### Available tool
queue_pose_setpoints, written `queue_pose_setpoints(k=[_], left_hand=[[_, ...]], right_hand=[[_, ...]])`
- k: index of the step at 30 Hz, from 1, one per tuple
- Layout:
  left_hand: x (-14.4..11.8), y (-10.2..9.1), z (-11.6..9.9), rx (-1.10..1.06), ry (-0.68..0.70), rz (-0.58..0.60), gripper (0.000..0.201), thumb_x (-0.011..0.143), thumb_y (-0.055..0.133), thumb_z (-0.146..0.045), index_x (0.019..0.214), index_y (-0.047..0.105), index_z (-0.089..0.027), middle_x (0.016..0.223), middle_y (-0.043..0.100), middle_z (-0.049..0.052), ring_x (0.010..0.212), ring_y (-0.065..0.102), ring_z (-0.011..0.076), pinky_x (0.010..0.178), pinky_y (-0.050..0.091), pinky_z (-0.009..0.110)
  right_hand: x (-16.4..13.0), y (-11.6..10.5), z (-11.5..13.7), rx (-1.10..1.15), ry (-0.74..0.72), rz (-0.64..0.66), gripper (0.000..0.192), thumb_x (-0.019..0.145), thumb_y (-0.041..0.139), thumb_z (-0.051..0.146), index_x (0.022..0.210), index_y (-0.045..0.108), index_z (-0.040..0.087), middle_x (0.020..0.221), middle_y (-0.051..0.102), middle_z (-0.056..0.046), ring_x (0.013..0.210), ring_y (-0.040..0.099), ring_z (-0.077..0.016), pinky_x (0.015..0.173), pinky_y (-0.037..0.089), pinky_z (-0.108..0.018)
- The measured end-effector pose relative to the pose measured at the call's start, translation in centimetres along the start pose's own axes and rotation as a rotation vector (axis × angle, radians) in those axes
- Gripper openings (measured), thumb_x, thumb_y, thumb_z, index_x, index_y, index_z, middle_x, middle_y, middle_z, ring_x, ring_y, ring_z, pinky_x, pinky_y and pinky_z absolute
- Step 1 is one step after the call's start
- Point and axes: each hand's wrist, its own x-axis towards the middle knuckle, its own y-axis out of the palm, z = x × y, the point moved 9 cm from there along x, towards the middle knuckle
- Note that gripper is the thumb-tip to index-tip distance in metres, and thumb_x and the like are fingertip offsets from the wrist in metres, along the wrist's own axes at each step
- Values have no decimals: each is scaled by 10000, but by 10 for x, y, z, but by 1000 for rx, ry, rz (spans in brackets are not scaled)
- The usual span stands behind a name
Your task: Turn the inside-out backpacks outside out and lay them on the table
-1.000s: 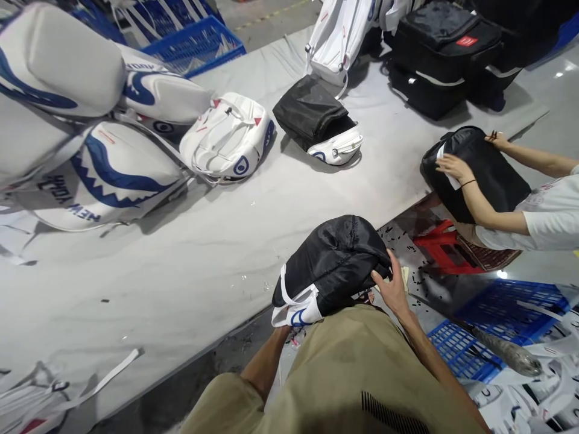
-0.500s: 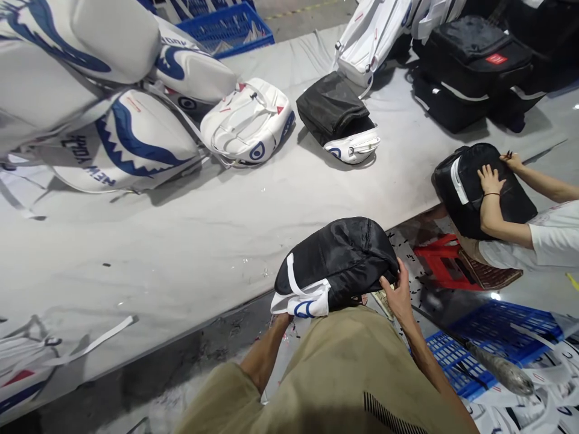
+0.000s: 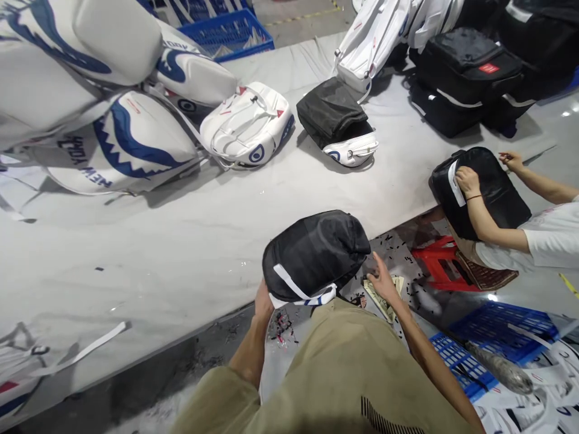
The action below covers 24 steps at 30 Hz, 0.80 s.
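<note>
A bag turned inside out, black lining outward with a white-and-blue rim [image 3: 314, 256], sits at the near edge of the grey mat [image 3: 181, 241] just in front of me. My left hand [image 3: 263, 303] grips its near left end by the white rim. My right hand [image 3: 381, 282] is at the bag's lower right side, fingers apart, just off the black fabric. Most of both forearms shows above my tan clothing.
White bags with blue shark print [image 3: 122, 138] are piled at the far left. A half-turned black-and-white bag [image 3: 337, 123] lies mid-mat, black backpacks [image 3: 465, 66] behind it. A co-worker [image 3: 520, 232] at right handles a black bag [image 3: 486, 190]. A red stool [image 3: 441, 265] and blue crates [image 3: 493, 340] stand right.
The black bag has shifted left and rolled so its white rim faces down toward me. My left hand came up onto its end; my right hand came off the fabric.
</note>
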Motion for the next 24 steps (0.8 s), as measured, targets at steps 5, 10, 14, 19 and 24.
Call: queue_pose_setpoints(k=[5,10,14,19,24], left_hand=[[9,-11,23,-162,-90,50,358,845,593,-246,1127,801,-175,1375,794,138,1410,625,372,1248,447,455],[21,-12,26,-303,-230,-75,214,759,593,-308,816,757,-183,898,784,75,1142,652,359,1070,498,421],[16,-8,17,-502,-326,-150,199,744,633,-367,699,688,-181,718,695,42,1012,659,321,946,526,395],[-10,-12,-21,-1015,-404,-154,362,819,729,-503,962,772,-174,946,832,99,1033,767,294,972,604,411],[-30,-59,-115,-1100,-225,-185,660,684,1005,-468,1234,780,-181,1135,854,67,1000,780,257,999,620,387]], right_hand=[[5,49,-22,-8,21,117,1019,896,663,340,1816,228,293,1815,325,-177,1417,636,-263,1208,558,-490],[10,49,-13,-117,-16,119,963,904,661,309,1798,306,293,1779,378,-167,1493,576,-301,1270,501,-540],[11,44,-12,-168,-5,121,954,906,654,309,1795,309,291,1776,393,-166,1501,574,-312,1280,487,-562],[12,43,-10,-191,8,123,944,917,630,339,1796,304,237,1782,392,-198,1566,523,-339,1276,495,-566],[4,18,47,-219,-54,-58,781,978,579,375,1730,434,218,1753,456,-187,1652,420,-358,1363,379,-629]])
